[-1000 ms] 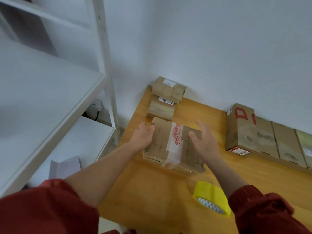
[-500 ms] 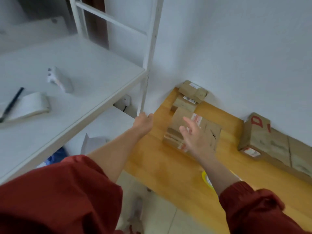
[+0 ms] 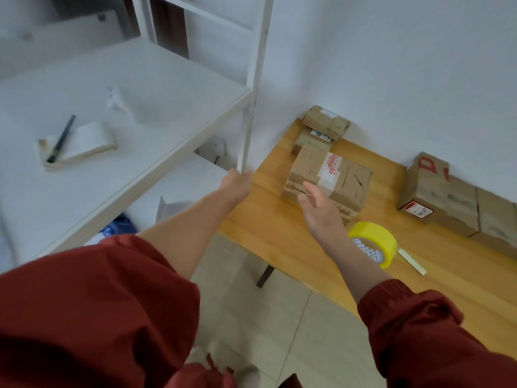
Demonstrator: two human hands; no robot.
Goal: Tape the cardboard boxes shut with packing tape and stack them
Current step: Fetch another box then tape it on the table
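A brown cardboard box with a white and red taped seam lies on the wooden table. My right hand hovers over its near left corner with straight fingers and holds nothing. My left hand is off the table's left edge, against the foot of a white shelf post; its fingers are hidden. A yellow roll of packing tape lies on the table just right of my right wrist. Two small boxes are stacked in the corner behind the taped box.
A row of larger cardboard boxes stands along the wall at right. A white strip lies beside the tape roll. The white shelf at left carries a notebook with a pen. Tiled floor lies below the table edge.
Both hands have left the taped box. My left hand went left to the shelf post and my right hand drew back. The view has pulled back and turned left.
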